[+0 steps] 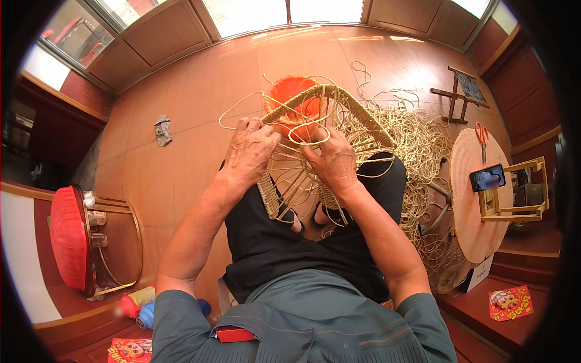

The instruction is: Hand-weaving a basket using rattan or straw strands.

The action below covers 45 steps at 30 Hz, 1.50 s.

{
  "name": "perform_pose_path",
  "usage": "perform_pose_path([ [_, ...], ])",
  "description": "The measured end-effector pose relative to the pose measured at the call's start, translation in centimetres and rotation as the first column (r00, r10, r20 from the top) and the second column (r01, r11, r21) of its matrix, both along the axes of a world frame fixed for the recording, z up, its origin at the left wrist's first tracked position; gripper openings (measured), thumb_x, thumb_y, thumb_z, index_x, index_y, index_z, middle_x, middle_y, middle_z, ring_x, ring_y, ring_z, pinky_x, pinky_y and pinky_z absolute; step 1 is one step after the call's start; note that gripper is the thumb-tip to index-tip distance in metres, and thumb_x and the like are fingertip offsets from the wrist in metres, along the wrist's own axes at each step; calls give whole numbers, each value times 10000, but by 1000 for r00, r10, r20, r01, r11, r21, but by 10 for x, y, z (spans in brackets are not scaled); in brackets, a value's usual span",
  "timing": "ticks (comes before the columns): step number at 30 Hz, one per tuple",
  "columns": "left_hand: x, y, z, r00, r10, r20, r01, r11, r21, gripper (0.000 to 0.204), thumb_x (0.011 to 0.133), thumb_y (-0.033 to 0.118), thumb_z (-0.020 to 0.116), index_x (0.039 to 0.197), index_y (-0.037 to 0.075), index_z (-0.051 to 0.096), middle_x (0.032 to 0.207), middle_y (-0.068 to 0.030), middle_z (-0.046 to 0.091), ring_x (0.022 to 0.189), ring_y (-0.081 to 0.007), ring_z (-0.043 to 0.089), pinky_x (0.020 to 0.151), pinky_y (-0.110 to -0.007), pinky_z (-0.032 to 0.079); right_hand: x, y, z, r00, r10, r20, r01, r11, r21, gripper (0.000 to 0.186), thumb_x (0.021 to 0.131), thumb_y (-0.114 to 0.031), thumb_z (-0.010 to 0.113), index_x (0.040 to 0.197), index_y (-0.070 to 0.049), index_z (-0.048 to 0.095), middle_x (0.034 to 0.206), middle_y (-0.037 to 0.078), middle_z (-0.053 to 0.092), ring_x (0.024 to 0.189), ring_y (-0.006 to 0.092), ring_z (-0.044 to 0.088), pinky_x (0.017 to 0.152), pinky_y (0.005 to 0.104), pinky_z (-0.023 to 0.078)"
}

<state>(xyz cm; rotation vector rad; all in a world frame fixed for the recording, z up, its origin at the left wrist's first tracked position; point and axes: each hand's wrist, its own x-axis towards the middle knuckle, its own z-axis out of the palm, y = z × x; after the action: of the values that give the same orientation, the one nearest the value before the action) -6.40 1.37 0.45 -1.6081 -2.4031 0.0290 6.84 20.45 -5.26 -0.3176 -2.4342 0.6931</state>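
A straw-coloured cord-wrapped frame [363, 115] with angled sides rests across my knees. Cords run across its middle. My left hand [249, 148] is closed on the frame's left side, fingers curled over the rim. My right hand [333, 158] pinches a loop of cord [301, 128] inside the frame, its fingertips partly hidden by strands. Another thin loop of the cord arcs out to the left above my left hand. Beyond the frame stands a red plastic bucket [287, 91], partly covered by it.
Loose cord [417, 139] is heaped on the floor at the right. A round table [463, 175] there bears orange-handled scissors [482, 134], a phone [488, 178] and a small wooden stand [520, 212]. A folding stool [463, 94] stands far right; a red-topped stool [68, 236] is left.
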Motion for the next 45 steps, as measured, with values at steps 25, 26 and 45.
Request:
perform_pose_path([
  [25,123,-28,-54,897,-226,379,62,915,399,117,947,90,691,1043,93,624,840,-84,617,715,-294,690,649,-422,565,16,13,-1,982,178,-57,-177,984,11,313,968,-307,795,1141,-65,697,1020,166,692,960,390,703,845,499,582],
  [26,127,-33,-54,897,-222,382,56,915,400,117,947,90,691,1043,93,624,840,-84,617,715,-294,690,649,-422,565,20,10,9,984,175,17,-175,984,31,391,953,-346,816,1200,-69,694,1089,167,685,1036,384,691,904,502,578],
  [45,49,-43,-36,994,9,109,-29,982,185,171,930,150,737,1082,74,748,1126,-59,714,1159,-277,658,1071,-450,485,16,-1,15,977,78,200,-88,995,44,533,904,-404,878,1253,-50,687,1184,170,672,1151,379,661,993,511,558],
])
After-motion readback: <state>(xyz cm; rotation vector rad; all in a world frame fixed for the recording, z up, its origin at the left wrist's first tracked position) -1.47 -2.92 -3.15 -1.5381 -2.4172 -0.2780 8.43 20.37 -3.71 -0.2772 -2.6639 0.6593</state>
